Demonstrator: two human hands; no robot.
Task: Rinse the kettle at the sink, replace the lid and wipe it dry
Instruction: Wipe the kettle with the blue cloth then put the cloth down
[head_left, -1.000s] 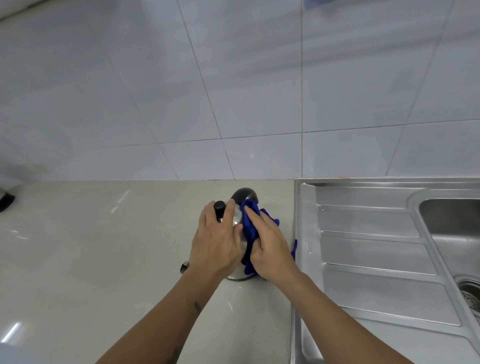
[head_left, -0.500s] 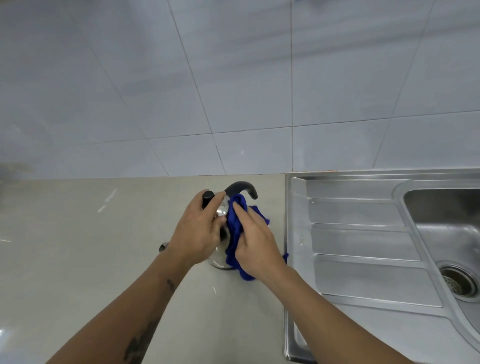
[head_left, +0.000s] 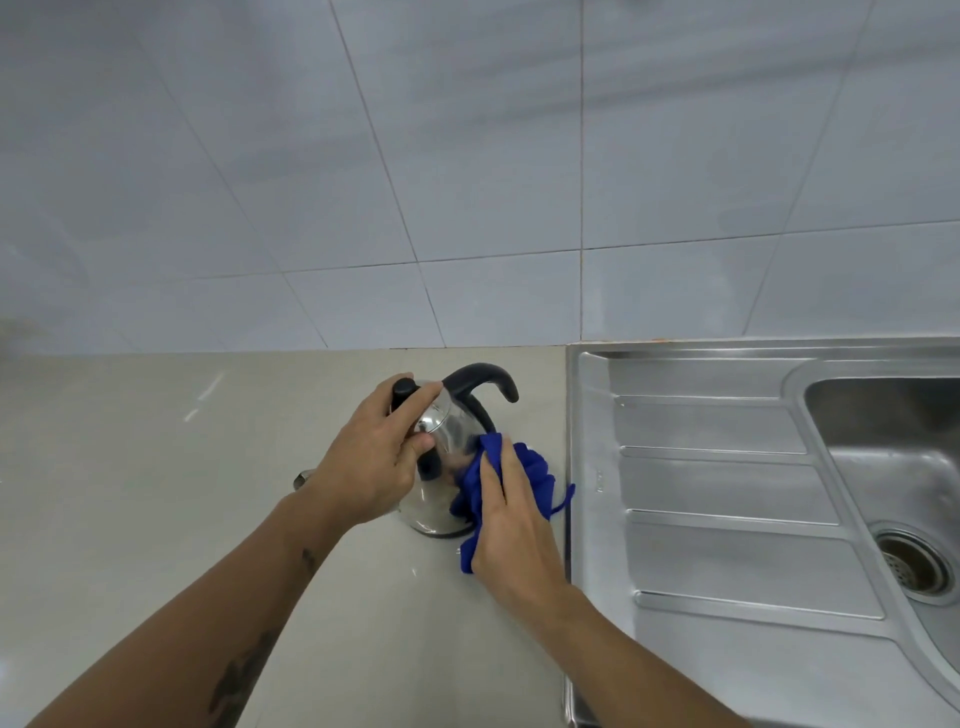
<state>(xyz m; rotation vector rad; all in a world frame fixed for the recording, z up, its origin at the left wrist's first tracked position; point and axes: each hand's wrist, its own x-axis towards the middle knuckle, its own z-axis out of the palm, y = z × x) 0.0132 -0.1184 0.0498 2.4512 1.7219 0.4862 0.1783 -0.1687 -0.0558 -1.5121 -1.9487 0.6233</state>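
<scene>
A shiny steel kettle (head_left: 451, 435) with a curved black handle (head_left: 480, 382) stands on the beige counter, just left of the sink. Its lid is on, and the black lid knob (head_left: 403, 391) shows between my fingers. My left hand (head_left: 371, 457) grips the top of the kettle around the knob. My right hand (head_left: 511, 525) presses a crumpled blue cloth (head_left: 522, 475) against the kettle's lower right side. The kettle's left side and spout are mostly hidden behind my left hand.
The steel sink (head_left: 727, 483) fills the right side, with a ribbed drainboard beside the kettle and a basin with a drain (head_left: 917, 564) at the far right. The beige counter (head_left: 156, 493) stretches left. A white tiled wall (head_left: 467, 182) rises behind.
My right hand has slid the blue cloth down from the kettle's top to its lower right side. My left hand keeps its grip on the lid. The view has shifted slightly.
</scene>
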